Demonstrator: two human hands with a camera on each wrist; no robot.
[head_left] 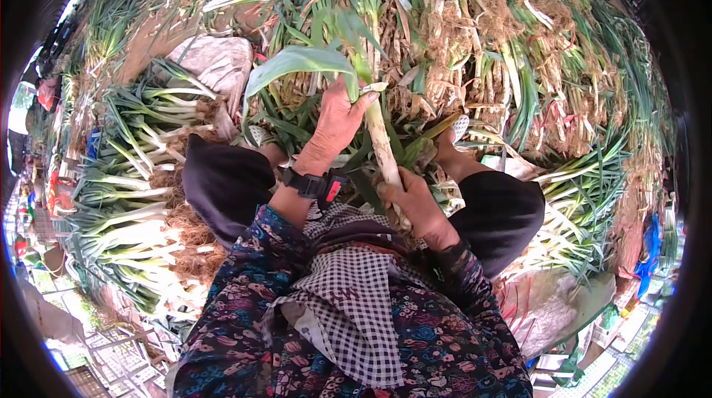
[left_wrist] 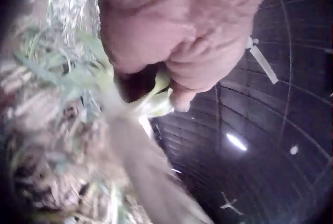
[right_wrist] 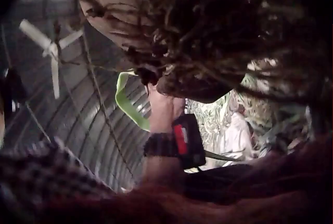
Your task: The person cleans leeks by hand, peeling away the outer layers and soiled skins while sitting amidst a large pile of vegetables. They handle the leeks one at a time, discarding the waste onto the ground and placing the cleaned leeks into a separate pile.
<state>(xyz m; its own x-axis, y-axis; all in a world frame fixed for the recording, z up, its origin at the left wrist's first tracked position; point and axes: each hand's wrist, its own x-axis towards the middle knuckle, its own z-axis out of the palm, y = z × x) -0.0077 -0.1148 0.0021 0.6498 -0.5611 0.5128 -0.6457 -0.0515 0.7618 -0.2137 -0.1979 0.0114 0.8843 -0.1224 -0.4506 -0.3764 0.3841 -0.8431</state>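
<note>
One leek is held at a slant between the two hands, above the lap. My left hand pinches a leaf near the upper stalk, the leaf bending off to the left. In the left wrist view the curled fingers of the left hand grip pale green leaf pieces beside the blurred stalk. My right hand grips the lower stalk close to the root end. Dark roots cover much of the right wrist view, partly hiding the right hand.
Leeks with trimmed white stalks lie stacked at the left, and another pile at the right. Untrimmed leeks with dry roots spread across the ground ahead. A pale sack lies at the upper left, and a second sack at the lower right.
</note>
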